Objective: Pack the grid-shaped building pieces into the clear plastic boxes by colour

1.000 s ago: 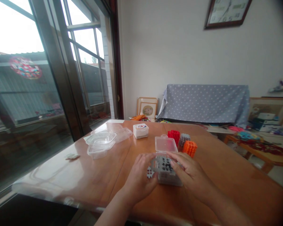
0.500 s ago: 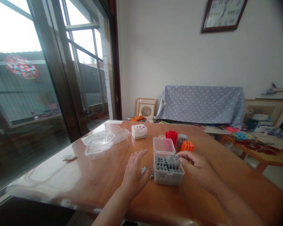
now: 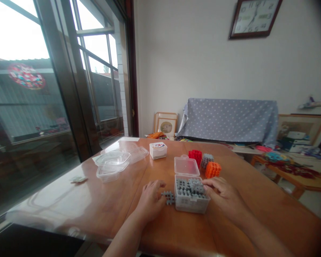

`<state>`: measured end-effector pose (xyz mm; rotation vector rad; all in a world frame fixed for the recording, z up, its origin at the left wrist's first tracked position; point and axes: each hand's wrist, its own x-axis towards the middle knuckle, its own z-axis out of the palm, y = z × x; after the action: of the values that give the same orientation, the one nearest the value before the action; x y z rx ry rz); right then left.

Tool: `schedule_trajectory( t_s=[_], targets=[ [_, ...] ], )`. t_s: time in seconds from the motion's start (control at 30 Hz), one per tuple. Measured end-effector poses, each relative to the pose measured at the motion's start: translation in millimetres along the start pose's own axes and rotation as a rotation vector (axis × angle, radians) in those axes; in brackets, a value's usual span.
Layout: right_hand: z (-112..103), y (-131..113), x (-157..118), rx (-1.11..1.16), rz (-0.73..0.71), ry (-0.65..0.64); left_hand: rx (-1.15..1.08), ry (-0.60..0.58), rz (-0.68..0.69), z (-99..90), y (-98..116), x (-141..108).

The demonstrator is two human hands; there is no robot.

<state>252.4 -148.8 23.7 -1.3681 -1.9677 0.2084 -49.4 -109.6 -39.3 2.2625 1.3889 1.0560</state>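
A clear plastic box (image 3: 192, 206) with its lid (image 3: 186, 166) swung back stands on the table, filled with grey notched puzzle pieces (image 3: 183, 185). My right hand (image 3: 221, 189) is at the box's right rim, thumb and forefinger pinching a grey notched piece (image 3: 196, 185) that lies on top of the others. To the left of the box, a flat grey frame-like piece (image 3: 169, 197) rests on the table. My left hand (image 3: 152, 197) is just beside that piece, fingers bent and thumb apart, with nothing visible in it.
Red (image 3: 195, 157), grey (image 3: 208, 160) and orange (image 3: 213, 170) notched cubes sit behind the box's right side. A white-lidded box (image 3: 158, 151) stands farther back. Clear empty containers (image 3: 112, 162) and a small pale packet (image 3: 78, 179) lie on the left of the wooden table (image 3: 139, 178).
My left hand has lowered and its fingers have bent, uncovering more of the loose grey piece. The right hand's piece now lies lower among the others in the box.
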Motion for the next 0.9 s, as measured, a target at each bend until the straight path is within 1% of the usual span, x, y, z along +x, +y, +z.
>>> schedule_trajectory(
  t_s=[0.1, 0.23, 0.4, 0.67, 0.9],
  targets=[
    [-1, -1, 0, 0.002, 0.002, -0.018, -0.005, -0.023, -0.029, -1.8, 2, 1],
    [0, 1, -1, -0.001, -0.002, -0.094, -0.008, -0.072, -0.061, -4.0, 5, 1],
    [2, 4, -1, -0.071, -0.009, -0.137, 0.011, -0.153, -0.044, -6.7, 10, 0],
    [-1, -8, 3, -0.182, -0.070, -0.159, 0.046, -0.186, 0.012, -8.7, 15, 1],
    [1, -10, 4, -0.159, -0.072, -0.148, 0.088, -0.154, 0.018, -6.2, 16, 1]
  ],
)
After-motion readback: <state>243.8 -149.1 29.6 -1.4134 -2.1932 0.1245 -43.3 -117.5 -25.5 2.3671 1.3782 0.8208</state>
